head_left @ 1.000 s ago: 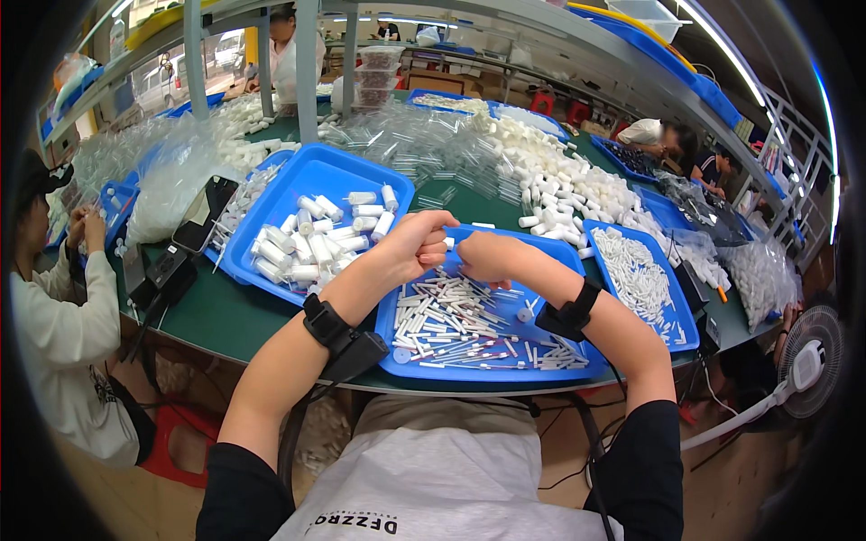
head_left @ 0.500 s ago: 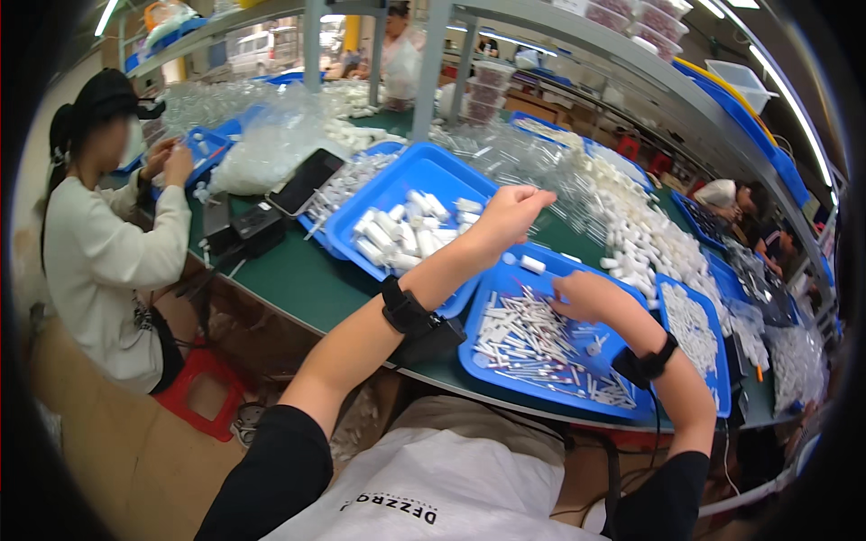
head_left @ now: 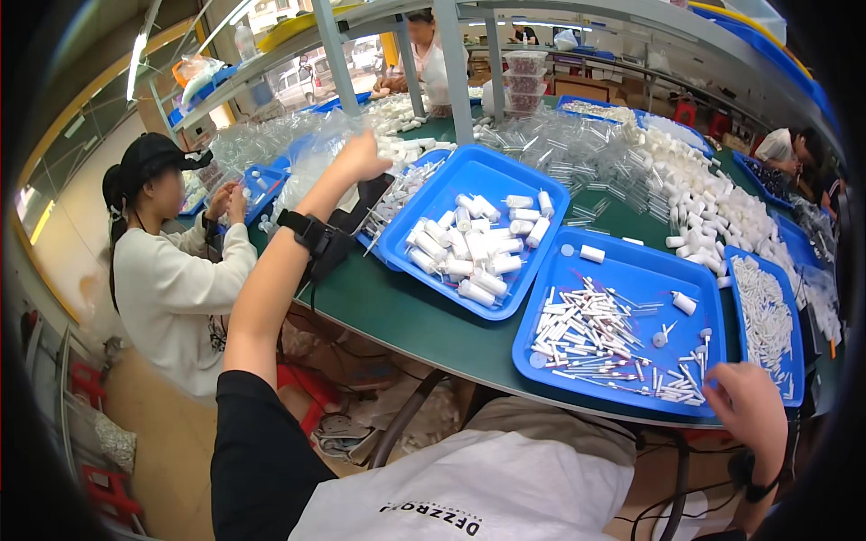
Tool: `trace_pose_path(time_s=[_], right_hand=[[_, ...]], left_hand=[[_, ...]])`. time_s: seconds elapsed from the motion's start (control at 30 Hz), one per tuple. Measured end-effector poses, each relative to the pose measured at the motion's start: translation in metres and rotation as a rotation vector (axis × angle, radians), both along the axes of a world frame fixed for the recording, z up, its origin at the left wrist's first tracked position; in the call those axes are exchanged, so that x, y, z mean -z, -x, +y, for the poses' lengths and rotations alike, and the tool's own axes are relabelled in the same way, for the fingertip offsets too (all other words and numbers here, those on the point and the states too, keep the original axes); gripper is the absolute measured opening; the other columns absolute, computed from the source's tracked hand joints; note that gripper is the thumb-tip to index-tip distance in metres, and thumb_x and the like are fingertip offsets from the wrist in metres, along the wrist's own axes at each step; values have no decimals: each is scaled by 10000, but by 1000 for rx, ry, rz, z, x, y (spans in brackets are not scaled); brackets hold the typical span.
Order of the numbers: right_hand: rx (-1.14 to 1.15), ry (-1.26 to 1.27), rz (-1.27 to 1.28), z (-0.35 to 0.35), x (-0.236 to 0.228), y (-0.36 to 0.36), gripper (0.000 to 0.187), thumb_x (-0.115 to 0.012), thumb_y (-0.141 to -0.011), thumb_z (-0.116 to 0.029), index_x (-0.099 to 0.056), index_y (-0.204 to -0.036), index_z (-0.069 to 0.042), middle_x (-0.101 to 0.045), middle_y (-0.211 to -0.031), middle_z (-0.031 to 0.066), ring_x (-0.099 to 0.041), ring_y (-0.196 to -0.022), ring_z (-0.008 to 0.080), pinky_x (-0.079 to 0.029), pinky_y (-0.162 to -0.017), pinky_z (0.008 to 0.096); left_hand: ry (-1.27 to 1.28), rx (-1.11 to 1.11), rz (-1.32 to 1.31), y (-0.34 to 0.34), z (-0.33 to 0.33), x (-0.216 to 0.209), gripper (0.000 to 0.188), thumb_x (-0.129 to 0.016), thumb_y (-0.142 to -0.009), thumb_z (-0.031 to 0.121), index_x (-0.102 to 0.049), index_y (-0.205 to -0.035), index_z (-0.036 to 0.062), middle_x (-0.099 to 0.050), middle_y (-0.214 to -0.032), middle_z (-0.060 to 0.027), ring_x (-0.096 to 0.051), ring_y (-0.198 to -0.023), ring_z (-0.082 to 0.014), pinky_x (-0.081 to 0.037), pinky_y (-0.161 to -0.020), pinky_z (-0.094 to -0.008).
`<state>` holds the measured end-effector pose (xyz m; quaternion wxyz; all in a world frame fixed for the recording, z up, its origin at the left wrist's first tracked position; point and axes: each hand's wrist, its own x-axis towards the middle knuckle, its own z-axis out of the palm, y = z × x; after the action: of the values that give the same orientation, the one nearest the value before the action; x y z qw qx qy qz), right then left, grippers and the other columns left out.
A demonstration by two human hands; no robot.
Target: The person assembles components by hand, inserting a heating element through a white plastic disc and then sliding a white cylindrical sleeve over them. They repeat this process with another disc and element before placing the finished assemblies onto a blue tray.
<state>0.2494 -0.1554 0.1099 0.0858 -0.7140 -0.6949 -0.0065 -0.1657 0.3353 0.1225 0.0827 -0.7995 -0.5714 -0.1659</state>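
My left hand [head_left: 363,159] is raised at the back left, in front of a clear plastic bag and above a dark phone. Its fingers are curled; anything inside them is hidden. My right hand [head_left: 750,404] hovers at the near right corner of a blue tray [head_left: 622,249], fingers loosely bent and apart, with nothing visible between them. Thin white sticks [head_left: 586,325] with fine wires lie in that tray, with a few white cylinders and round caps. To its left, another blue tray [head_left: 406,212] holds many short white cylinders [head_left: 474,239].
A narrow blue tray [head_left: 762,316] of small white pieces sits at the right. Behind it spreads a pile of white cylinders [head_left: 690,194] and clear tubes [head_left: 586,153]. Grey shelf posts [head_left: 453,72] rise from the green table. A co-worker in a white sweater [head_left: 176,279] sits at left.
My left hand has swung left and away, from over the trays towards the plastic bag. My right hand has left the sticks and drawn back to the tray's near right corner. The view has turned left.
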Motion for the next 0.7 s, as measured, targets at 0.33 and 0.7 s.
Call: trace_pose_path(time_s=[0.33,0.7], right_hand=[[-28,11,341,-98,8,58,125,-625,-818,-17,-595,-934,20,-576,-774,151,-558,-702,292,-442,-625,350],[575,-40,501,-151,29,66,126,-586,-883,-34,-596,-991,31,-612,-856,165,-584,-771,232,-458,-706,311]], left_hand=[[484,-268,313,4,14,20,1169,-800,-564,512,-237,-1408,-69,-306,-1381,-342,-436,-1211,-454,-436,-957,-463],[255,-153,311,15,23,29,794,-802,-493,553,-667,-991,-50,-554,-1192,-235,-609,-991,-335,-519,-822,-384]])
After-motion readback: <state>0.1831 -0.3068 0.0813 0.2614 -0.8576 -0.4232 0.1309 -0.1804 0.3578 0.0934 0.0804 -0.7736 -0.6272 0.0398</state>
